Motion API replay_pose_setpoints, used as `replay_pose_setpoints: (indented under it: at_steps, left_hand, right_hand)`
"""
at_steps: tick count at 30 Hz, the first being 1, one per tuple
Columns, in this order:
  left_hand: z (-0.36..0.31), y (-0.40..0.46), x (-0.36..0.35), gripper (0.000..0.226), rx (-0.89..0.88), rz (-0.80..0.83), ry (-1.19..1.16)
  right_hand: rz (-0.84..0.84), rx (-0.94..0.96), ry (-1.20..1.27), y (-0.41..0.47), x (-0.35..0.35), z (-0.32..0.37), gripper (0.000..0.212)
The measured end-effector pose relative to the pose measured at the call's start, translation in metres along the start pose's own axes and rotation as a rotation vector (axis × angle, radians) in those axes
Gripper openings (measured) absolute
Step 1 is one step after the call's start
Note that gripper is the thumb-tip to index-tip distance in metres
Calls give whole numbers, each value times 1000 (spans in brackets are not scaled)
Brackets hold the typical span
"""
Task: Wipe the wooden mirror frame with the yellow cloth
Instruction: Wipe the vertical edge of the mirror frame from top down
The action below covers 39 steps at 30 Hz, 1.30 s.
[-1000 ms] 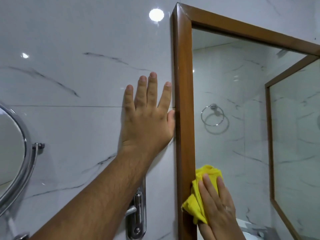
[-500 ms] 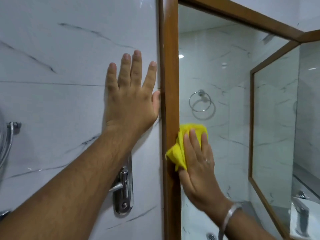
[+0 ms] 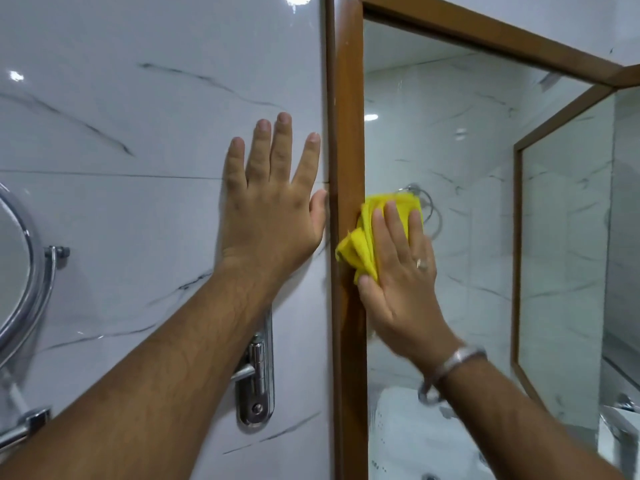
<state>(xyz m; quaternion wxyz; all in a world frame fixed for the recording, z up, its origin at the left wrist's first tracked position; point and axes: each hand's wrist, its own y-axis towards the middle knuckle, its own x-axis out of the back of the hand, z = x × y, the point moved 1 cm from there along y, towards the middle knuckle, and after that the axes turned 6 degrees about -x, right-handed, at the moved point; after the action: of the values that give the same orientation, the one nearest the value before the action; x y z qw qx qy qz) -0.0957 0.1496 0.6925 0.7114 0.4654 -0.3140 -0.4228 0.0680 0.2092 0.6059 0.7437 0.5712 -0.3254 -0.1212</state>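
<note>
The wooden mirror frame (image 3: 346, 116) runs as a brown vertical strip down the middle, with its top rail slanting off to the right. My right hand (image 3: 401, 271) presses the bunched yellow cloth (image 3: 360, 245) flat against the frame's inner edge and the mirror glass at mid height. The cloth sticks out above and to the left of my fingers. My left hand (image 3: 273, 206) lies flat with fingers spread on the white marble wall just left of the frame, its thumb touching the frame's outer edge.
A round chrome shaving mirror (image 3: 24, 271) on a bracket hangs at the far left. A chrome wall fitting (image 3: 256, 379) sits under my left forearm. The mirror glass (image 3: 450, 150) reflects a towel ring and a second framed mirror.
My right hand has slid the yellow cloth upward along the frame, from low near the bottom edge to mid height. My left hand has stayed flat on the wall.
</note>
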Motion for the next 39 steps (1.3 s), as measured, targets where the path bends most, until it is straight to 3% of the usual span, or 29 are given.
replay_pose_setpoints:
  at_steps: [6, 14, 17, 20, 25, 27, 35, 39]
  left_hand:
    - [2, -1, 1, 70, -8, 29, 19]
    - [-24, -29, 8, 72, 65, 146, -15]
    - [-52, -57, 10, 71, 152, 197, -67]
    - [-68, -77, 10, 73, 167, 225, -71]
    - [-67, -86, 11, 68, 130, 198, -54]
    - [-66, -86, 10, 67, 125, 202, -51]
    - [-67, -87, 6, 65, 132, 190, -60]
    - [-65, -86, 8, 66, 136, 190, -85]
  right_hand:
    - [211, -11, -7, -148, -39, -21, 71]
    - [111, 69, -101, 1, 12, -16, 68]
    - [89, 83, -89, 12, 13, -18, 66]
    - [79, 61, -82, -46, -10, -27, 65]
    - [275, -16, -58, -221, -62, -34, 66]
    - [303, -13, -59, -245, -67, -36, 65]
    - [38, 3, -60, -81, -31, -23, 65]
    - [48, 22, -84, -115, -44, -27, 66]
